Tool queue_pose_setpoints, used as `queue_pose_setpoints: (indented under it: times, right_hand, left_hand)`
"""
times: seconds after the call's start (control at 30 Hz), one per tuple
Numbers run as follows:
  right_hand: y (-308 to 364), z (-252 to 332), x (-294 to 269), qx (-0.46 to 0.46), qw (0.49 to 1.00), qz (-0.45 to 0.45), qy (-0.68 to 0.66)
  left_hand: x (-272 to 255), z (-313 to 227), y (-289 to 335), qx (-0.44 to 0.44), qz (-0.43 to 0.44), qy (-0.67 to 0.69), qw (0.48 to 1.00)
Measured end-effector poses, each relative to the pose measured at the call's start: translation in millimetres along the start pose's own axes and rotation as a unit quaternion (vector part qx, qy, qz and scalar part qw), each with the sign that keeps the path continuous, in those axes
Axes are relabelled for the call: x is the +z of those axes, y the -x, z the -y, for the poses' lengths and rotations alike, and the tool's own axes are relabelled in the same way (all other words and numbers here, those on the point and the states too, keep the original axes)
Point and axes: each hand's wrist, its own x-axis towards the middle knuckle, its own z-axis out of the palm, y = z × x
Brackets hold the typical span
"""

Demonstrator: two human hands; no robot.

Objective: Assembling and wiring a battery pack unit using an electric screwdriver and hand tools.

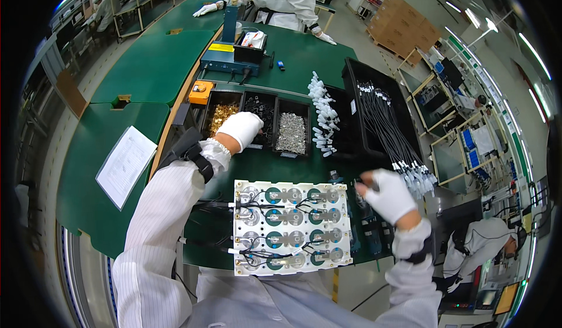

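Observation:
My left hand, in a white glove, reaches over the edge of the bin of small black parts. Its fingers point down into that bin and are mostly hidden behind the glove. My right hand, gloved with bare fingertips, is held above several dark tools at the right. Its thumb and fingers are curved with a gap between them, slightly blurred, and no held thing shows. Between my forearms lies a white module plate with rows of round cells, metal tabs and black wires.
Beside the black parts stand bins of brass pieces and silver pieces. White-tipped connectors and a black tray of cables are at the right. A paper sheet lies left. A co-worker sits opposite.

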Motion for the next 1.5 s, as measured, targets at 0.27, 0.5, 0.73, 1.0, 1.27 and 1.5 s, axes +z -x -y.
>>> queue_pose_setpoints:
  times: [0.27,0.5,0.73,1.0,1.27,1.5]
  right_hand:
    - [-178,53,68,-0.196,0.975,0.099,0.01]
    - [-198,55,112,-0.192,0.954,0.17,0.153]
    - [-200,49,121,-0.17,0.967,0.163,0.093]
    - [-199,54,114,-0.176,0.978,0.11,0.025]
    - [-200,48,110,-0.133,0.987,0.084,-0.031]
    - [-197,54,101,-0.117,0.985,0.064,-0.107]
  left_hand:
    - [-67,-29,11,-0.191,-0.15,0.193,0.951]
    - [-150,-52,125,-0.179,-0.084,0.527,0.827]
    - [-153,-91,231,-0.358,-0.092,0.519,0.771]
    - [-138,-125,258,-0.391,-0.103,0.574,0.712]
    - [-129,-144,251,-0.394,-0.087,0.573,0.713]
    - [-126,-150,237,-0.381,-0.107,0.577,0.714]
